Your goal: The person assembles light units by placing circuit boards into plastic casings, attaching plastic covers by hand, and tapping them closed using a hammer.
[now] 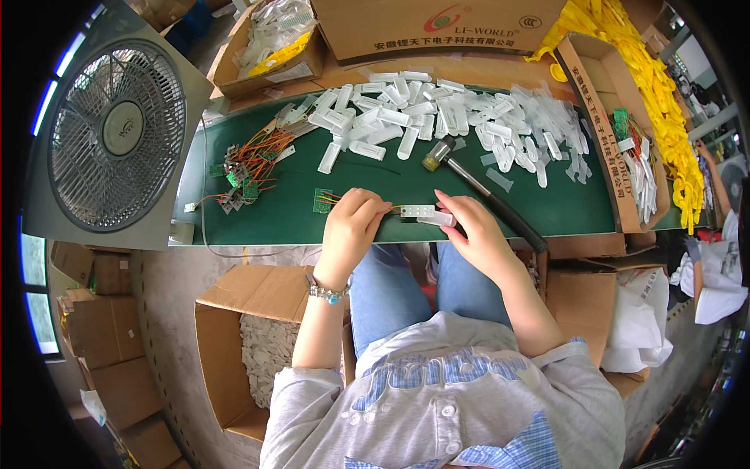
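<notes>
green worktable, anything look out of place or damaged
The hammer lies slantwise beside the right hand, its handle end jutting past the front edge of the worktable, where it might get knocked. No damage is evident.

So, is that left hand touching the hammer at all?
Apart. The head view shows it: the left hand is clear of the hammer, with green tabletop visible between them.

The person's left hand [355, 221] pinches with fingertips together; near its right side, the right hand [476, 232] angles its fingers inward.
</notes>
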A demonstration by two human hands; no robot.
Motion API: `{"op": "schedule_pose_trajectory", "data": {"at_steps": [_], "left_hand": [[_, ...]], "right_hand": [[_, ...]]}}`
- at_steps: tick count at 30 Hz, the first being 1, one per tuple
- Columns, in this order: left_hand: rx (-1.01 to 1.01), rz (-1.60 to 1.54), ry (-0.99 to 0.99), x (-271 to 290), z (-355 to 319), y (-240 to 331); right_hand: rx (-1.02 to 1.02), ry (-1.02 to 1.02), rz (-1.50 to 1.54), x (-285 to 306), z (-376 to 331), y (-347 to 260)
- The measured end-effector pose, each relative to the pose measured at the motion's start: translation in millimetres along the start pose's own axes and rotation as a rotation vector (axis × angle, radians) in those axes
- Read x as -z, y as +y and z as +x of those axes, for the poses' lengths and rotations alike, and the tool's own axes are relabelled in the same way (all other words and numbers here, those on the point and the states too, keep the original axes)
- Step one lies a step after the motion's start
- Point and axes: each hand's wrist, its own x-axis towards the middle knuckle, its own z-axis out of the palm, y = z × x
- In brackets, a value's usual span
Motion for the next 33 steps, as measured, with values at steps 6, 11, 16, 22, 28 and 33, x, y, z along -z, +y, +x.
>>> {"op": "schedule_pose_trajectory", "data": {"at_steps": [6, 11, 16, 22, 28, 33], "left_hand": [[-0.109, 0.07, -0.112, -13, 5, 5], [-0.161, 0.154, -0.129, -13, 5, 6], [-0.18, 0.142, -0.118, -12, 5, 10], [-0.247, 0.208, -0.118, -11, 5, 11], [-0.27, 0.351, -0.129, -11, 4, 20], [-0.192, 0.387, -0.139, -12, -2, 26]], "right_hand": [[-0.009, -0.02, 0.102, 0, 7, 0], [0.043, -0.03, 0.047, -2, 5, 2], [0.183, 0.023, -0.11, -7, -2, 7], [0.22, -0.003, -0.199, -6, 2, 2], [0.216, -0.013, -0.222, -7, 4, -2], [0.185, 0.039, -0.264, -17, 5, -10]]}}
